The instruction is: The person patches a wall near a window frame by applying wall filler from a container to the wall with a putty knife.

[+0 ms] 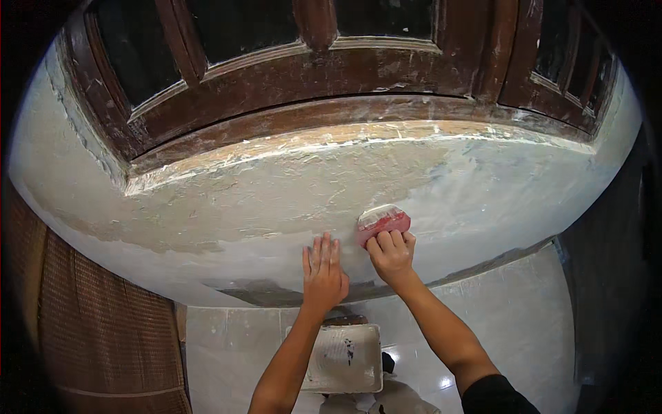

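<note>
A red putty spreader [383, 225], its upper edge loaded with white paste, is gripped in my right hand [393, 257]. It rests against the wall [296, 183] below the window, about where a rough beige patch meets a smoother whitish coat. My left hand [323, 273] lies against the whitish part of the wall, fingers stretched out and pointing up, with nothing in it. Below the hands, partly behind my left forearm, is a paste-smeared pale rectangular tub [345, 359].
Above the wall is a dark brown wooden window frame [386, 72] with a crusted, chipped sill edge [276, 148]. Woven brown matting [107, 317] hangs at the left, and a dark panel [607, 269] stands at the right. Glossy grey tiles [510, 310] cover the floor.
</note>
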`<state>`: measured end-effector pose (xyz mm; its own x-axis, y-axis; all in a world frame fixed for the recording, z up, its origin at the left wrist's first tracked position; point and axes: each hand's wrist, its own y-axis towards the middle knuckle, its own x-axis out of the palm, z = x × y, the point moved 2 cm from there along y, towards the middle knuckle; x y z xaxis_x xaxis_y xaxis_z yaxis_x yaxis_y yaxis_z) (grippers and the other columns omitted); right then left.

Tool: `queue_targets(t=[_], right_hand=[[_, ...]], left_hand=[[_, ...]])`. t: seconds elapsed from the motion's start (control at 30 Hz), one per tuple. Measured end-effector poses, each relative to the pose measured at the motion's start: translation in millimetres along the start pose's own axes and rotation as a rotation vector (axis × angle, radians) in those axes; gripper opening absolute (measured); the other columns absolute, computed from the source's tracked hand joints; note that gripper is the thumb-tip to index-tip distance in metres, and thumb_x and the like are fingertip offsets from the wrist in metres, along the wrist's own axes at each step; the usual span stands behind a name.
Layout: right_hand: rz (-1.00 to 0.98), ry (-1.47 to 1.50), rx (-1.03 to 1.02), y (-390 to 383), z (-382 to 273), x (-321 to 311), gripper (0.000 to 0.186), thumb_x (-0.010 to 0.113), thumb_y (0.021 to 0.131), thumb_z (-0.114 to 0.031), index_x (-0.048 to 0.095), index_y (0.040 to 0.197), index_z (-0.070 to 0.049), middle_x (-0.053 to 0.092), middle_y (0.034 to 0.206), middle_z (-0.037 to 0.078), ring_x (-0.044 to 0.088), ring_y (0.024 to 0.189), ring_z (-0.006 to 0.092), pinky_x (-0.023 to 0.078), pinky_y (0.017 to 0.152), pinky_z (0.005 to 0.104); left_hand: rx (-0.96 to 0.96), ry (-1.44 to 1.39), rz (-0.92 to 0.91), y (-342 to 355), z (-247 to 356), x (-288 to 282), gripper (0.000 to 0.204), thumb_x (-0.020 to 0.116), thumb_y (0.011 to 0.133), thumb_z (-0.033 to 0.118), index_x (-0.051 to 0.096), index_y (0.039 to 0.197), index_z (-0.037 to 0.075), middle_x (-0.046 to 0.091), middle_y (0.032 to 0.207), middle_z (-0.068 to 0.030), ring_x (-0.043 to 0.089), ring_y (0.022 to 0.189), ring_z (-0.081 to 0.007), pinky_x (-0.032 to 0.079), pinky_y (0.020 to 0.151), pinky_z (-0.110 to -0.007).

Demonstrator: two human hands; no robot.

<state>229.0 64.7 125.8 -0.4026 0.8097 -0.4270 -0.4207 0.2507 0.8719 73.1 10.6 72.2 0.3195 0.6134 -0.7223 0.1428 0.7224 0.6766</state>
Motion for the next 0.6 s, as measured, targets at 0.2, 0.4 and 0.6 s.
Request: queue_targets(t=[0.2,0.4,0.6], right_hand=[[-0.064,-0.066,-0.013,2,3,12,0.012,0.062,0.07,-0.019,0.05,0.068,-0.017,0.04,0.069,0.001,0.045,0.062,0.0169,0.034,0.062,0.0342],[-0.119,-0.105,-0.067,3,3,13,0.011,0.06,0.07,-0.017,0.049,0.066,-0.015,0.04,0.069,0.002,0.045,0.06,0.0167,0.035,0.057,0.0331],[-0.174,-0.013,-0.095,-6,7,2,0.008,0.058,0.07,-0.016,0.051,0.067,-0.013,0.043,0.072,0.003,0.047,0.064,0.0177,0.035,0.057,0.0336]], left_hand=[[0.013,-0.005,0.03,0,-1,11,0.072,0.058,0.077,0.013,0.032,0.141,-0.008,0.028,0.149,-0.0332,0.025,0.141,-0.0473,0.016,0.112,-0.063],[0.029,0.015,0.036,-1,-5,11,0.073,0.058,0.077,0.013,0.032,0.141,-0.008,0.027,0.149,-0.0343,0.024,0.141,-0.0481,0.016,0.113,-0.063],[-0.001,0.01,0.026,0,7,2,0.077,0.059,0.077,0.014,0.029,0.143,-0.008,0.024,0.15,-0.0345,0.023,0.141,-0.0486,0.016,0.112,-0.064]])
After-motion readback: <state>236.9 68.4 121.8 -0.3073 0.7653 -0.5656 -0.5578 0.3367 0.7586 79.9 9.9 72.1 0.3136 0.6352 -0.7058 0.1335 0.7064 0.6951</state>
